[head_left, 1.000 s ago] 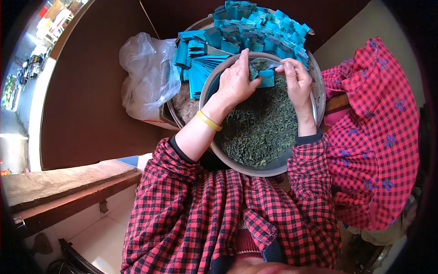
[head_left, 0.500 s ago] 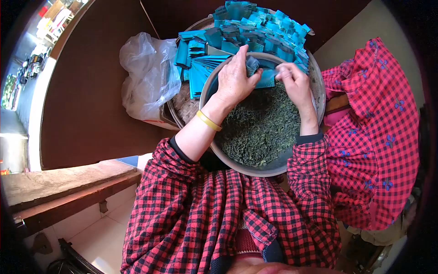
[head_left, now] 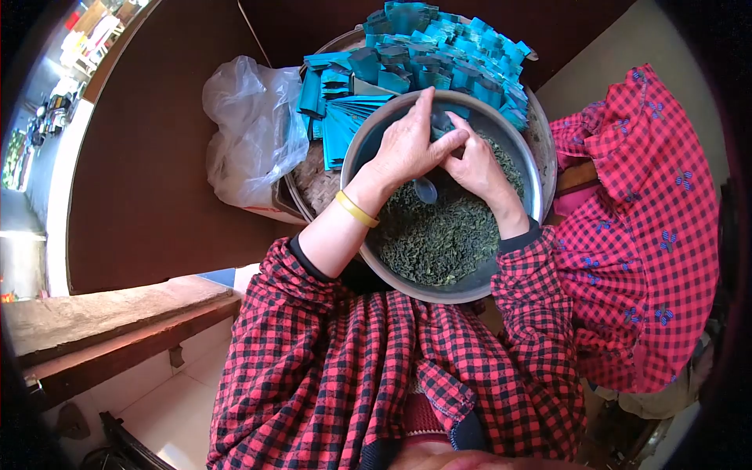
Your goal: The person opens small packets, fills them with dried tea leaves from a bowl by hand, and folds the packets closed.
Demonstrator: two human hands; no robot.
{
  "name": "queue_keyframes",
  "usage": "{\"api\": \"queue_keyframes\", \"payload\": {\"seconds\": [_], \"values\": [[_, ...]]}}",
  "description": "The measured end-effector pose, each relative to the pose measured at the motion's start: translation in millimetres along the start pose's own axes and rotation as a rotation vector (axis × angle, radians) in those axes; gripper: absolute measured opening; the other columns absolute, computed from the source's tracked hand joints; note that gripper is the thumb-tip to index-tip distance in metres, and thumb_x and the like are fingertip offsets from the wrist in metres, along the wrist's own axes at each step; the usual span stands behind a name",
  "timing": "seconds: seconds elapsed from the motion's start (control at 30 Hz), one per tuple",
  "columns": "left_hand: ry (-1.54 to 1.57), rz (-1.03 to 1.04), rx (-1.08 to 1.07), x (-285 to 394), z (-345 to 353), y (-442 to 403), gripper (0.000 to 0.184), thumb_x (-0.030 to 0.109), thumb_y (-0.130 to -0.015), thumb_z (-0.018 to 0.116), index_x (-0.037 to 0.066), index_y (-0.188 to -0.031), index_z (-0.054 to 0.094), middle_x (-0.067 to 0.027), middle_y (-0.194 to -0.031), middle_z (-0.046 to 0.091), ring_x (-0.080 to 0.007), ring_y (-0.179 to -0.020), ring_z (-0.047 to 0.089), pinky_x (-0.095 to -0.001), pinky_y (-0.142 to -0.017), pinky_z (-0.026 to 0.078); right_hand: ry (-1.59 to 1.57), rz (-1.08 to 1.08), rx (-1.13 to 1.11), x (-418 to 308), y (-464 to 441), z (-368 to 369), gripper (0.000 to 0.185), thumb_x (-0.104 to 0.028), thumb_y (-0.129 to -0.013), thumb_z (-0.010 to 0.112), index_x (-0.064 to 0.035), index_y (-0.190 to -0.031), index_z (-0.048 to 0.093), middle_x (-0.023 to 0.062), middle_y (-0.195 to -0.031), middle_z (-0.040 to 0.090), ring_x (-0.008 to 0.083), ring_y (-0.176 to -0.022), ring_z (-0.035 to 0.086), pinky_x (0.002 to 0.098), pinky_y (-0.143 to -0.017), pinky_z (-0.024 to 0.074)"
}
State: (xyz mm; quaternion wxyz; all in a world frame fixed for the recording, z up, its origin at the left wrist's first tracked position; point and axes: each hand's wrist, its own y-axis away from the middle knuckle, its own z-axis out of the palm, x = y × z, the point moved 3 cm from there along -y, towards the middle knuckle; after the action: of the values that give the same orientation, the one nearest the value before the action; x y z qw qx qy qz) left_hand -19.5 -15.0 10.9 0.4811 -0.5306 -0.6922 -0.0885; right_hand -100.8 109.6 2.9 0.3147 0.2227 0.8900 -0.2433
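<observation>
A round metal basin (head_left: 535, 184) holds dark green dried leaves, probably tea (head_left: 439, 243). My left hand (head_left: 407, 141), with a yellow band at the wrist, is over the basin's far left part, fingers straight and thumb pressed across. A small blue packet (head_left: 443, 125) shows between its thumb and fingers, mostly covered. My right hand (head_left: 476, 164) meets it at the thumb, fingers curled inward; what they hold is hidden. Below the hands, a spoon's rounded end (head_left: 425, 190) is above the leaves, its handle out of sight.
Behind the basin, many flat blue packets (head_left: 450, 55) are stacked in a wide round container (head_left: 548, 129). A clear plastic bag (head_left: 254, 133) is at left beside a brown panel (head_left: 164, 157). Red checked cloth (head_left: 650, 235) fills the right side. A wooden ledge (head_left: 117, 313) is lower left.
My right hand has moved left and down, closing against my left hand. The blue packet is now largely covered, and the spoon's end has come into sight under the hands.
</observation>
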Motion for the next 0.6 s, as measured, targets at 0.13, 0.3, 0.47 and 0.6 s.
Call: {"api": "queue_keyframes", "payload": {"seconds": [0.13,0.3,0.47,0.6], "values": [[0.028,-0.011,-0.152,2.3,0.8,3.6,0.092,0.060,-0.083,0.063,-0.003,-0.142,0.032,-0.0313,-0.115,0.060,-0.0422,-0.109,0.060,-0.0450,-0.090,0.049,-0.010,0.012,0.041,5.8,-2.0,1.4,0.056,-0.026,-0.082,0.071,-0.0074,-0.131,0.051,0.0244,-0.101,0.066,0.0399,-0.098,0.065,0.0450,-0.080,0.0521],[0.042,0.003,-0.165,1.7,4.3,3.5,0.091,0.062,-0.085,0.059,-0.003,-0.142,0.031,-0.0286,-0.116,0.060,-0.0416,-0.108,0.061,-0.0441,-0.090,0.049,-0.024,0.026,0.003,9.8,-5.1,-9.8,0.042,-0.020,-0.086,0.070,-0.0014,-0.122,0.057,0.0169,-0.099,0.068,0.0229,-0.093,0.065,0.0359,-0.080,0.0514],[0.269,-0.188,-0.039,-4.4,-0.4,-2.5,0.074,0.051,-0.091,0.057,0.001,-0.140,0.036,-0.0236,-0.113,0.063,-0.0403,-0.103,0.062,-0.0462,-0.087,0.050,0.029,-0.010,0.243,19.3,-23.2,-50.6,0.028,-0.018,-0.091,0.066,0.0008,-0.111,0.062,0.0063,-0.093,0.068,0.0106,-0.085,0.060,0.0288,-0.075,0.0502],[0.023,-0.194,-0.081,-16.3,4.9,-3.2,0.054,0.040,-0.091,0.055,-0.002,-0.125,0.045,-0.0247,-0.109,0.064,-0.0411,-0.096,0.064,-0.0486,-0.083,0.051,-0.101,-0.039,0.431,18.9,-44.2,-79.5,0.025,-0.021,-0.094,0.064,-0.0005,-0.108,0.064,0.0012,-0.092,0.066,0.0079,-0.084,0.059,0.0250,-0.072,0.0493]]}}
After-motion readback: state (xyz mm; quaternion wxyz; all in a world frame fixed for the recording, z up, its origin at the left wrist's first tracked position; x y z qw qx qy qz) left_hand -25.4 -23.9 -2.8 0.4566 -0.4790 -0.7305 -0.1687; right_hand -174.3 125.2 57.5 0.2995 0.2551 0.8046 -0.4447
